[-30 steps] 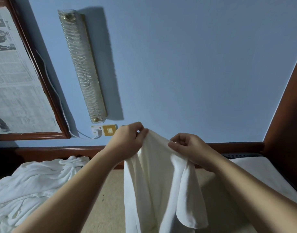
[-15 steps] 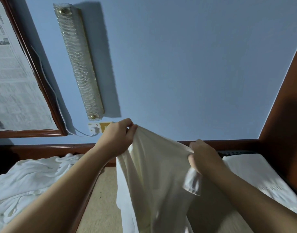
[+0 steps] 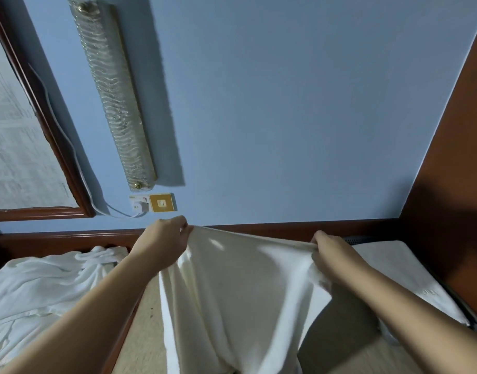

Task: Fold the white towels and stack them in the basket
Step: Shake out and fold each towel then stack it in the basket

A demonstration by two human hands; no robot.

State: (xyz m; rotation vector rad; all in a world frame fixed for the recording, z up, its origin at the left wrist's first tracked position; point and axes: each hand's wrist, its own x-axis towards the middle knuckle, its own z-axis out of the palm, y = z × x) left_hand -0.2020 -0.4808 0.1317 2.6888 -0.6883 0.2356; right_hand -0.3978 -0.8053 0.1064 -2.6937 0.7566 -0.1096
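The left hand [image 3: 164, 245] and the right hand [image 3: 332, 255] hold one white towel [image 3: 240, 292] up in the middle of the frame. Each hand pinches a top corner with curled fingers [image 3: 182, 225], and the top edge is pulled tight between them. The rest of the towel hangs down to the bottom of the frame. The grip is only on small bits of cloth, so a corner could slip out, and then the towel would drop and bunch up. The bottom part has deep folds in it, so it may fold crooked if it is not shaken flat first. More towels [image 3: 43, 287] lie in a messy pile at the lower left. I cannot see the basket.
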